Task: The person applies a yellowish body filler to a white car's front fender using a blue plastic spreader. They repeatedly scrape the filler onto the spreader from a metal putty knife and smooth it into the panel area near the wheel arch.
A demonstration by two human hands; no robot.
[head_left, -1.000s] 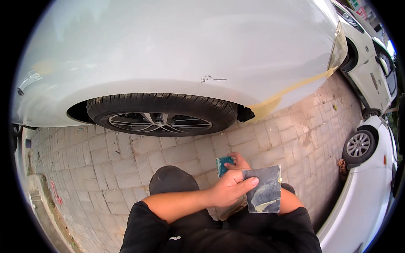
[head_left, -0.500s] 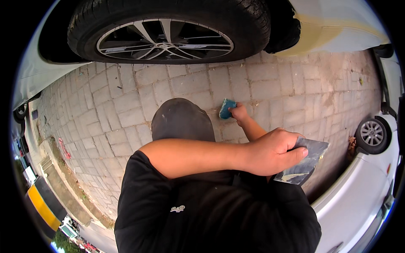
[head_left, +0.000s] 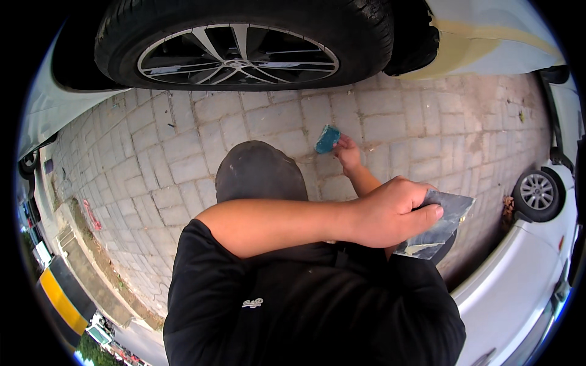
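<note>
My left forearm crosses in front of my chest. My left hand [head_left: 387, 210] is closed on a dark grey flat plate [head_left: 450, 207], thumb on top and the other fingers mostly hidden behind it. Pale putty is smeared along the plate's lower edge. Farther out, over the paving, my right hand [head_left: 349, 155] pinches a teal putty spreader [head_left: 328, 139] with a pale, crusted edge. The left arm hides part of my right forearm. A white car's wheel [head_left: 238, 64] stands beyond both hands, and a yellowish patch [head_left: 488, 32] covers the panel at its right.
Brick paving [head_left: 268, 116] lies between me and the wheel. My knee [head_left: 262, 171] sticks out left of the right hand. Another white car [head_left: 513, 287] stands close on my right, with its wheel [head_left: 537, 195] beside dry leaves. A kerb [head_left: 91, 274] runs along the left.
My right hand has moved slightly up and away with the teal putty spreader, its fingers now stretched more along it. My left hand and the plate have shifted up a little.
</note>
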